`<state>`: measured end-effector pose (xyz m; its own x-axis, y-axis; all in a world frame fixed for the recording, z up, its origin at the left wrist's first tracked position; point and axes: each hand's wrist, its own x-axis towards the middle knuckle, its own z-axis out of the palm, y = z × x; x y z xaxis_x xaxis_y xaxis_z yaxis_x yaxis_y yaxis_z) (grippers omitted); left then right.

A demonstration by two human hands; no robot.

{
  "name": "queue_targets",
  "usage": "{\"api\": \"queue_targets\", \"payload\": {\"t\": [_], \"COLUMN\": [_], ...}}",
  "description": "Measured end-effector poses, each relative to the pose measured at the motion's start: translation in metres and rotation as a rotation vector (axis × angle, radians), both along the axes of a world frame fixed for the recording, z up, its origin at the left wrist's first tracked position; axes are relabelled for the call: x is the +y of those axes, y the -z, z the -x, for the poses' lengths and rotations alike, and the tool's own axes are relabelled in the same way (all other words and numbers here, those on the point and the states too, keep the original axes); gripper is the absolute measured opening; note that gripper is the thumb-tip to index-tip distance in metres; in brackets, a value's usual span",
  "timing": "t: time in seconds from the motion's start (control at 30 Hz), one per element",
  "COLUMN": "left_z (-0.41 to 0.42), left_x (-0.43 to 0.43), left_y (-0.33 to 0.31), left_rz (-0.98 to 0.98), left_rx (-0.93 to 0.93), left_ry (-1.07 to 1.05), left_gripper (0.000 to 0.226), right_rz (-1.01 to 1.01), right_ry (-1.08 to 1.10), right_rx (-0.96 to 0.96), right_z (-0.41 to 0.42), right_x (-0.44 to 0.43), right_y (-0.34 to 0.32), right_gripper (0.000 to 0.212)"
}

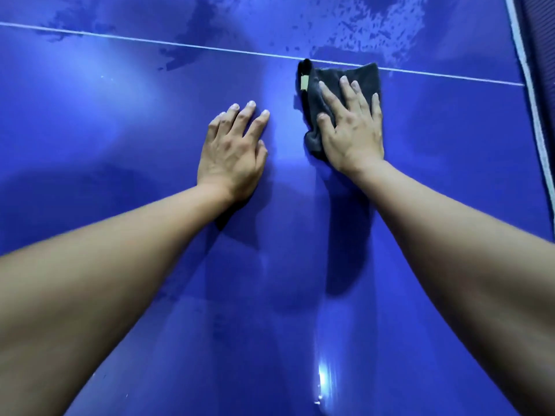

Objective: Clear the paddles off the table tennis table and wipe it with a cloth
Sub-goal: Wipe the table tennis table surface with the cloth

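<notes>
The blue table tennis table (120, 121) fills the view. A dark grey cloth (336, 75) with a small beige label lies flat on it just below the thin white centre line (150, 40). My right hand (351, 127) presses down on the cloth with fingers spread. My left hand (232, 148) rests flat on the bare table to the left of the cloth, fingers apart, holding nothing. No paddles are in view.
Wet smears and droplets (375, 28) mark the surface beyond the centre line. The net (537, 70) with its white top band runs down the right edge of the view.
</notes>
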<state>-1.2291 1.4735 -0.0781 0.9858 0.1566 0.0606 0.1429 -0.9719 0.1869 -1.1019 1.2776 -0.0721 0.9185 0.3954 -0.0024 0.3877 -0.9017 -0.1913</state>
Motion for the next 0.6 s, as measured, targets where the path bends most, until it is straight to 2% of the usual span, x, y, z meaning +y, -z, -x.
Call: {"api": "queue_targets", "payload": {"t": [0.13, 0.23, 0.43, 0.6], "left_z": [0.008, 0.047, 0.214, 0.372], "left_x": [-0.003, -0.013, -0.062, -0.106], "left_y": [-0.011, -0.021, -0.028, -0.022], "left_rz": [-0.066, -0.021, 0.112, 0.114], "left_rx": [0.089, 0.086, 0.005, -0.005], "left_ry": [-0.005, -0.049, -0.058, -0.109], "left_gripper": [0.054, 0.052, 0.055, 0.054], "right_rz": [-0.024, -0.049, -0.074, -0.081], "right_ry": [-0.084, -0.074, -0.090, -0.119], "right_rx": [-0.046, -0.001, 0.003, 0.016], "right_z": [0.098, 0.162, 0.293, 0.408], "right_x": [-0.014, -0.027, -0.058, -0.090], "right_y": [0.002, 0.001, -0.001, -0.003], "right_gripper": [0.060, 0.058, 0.059, 0.058]}}
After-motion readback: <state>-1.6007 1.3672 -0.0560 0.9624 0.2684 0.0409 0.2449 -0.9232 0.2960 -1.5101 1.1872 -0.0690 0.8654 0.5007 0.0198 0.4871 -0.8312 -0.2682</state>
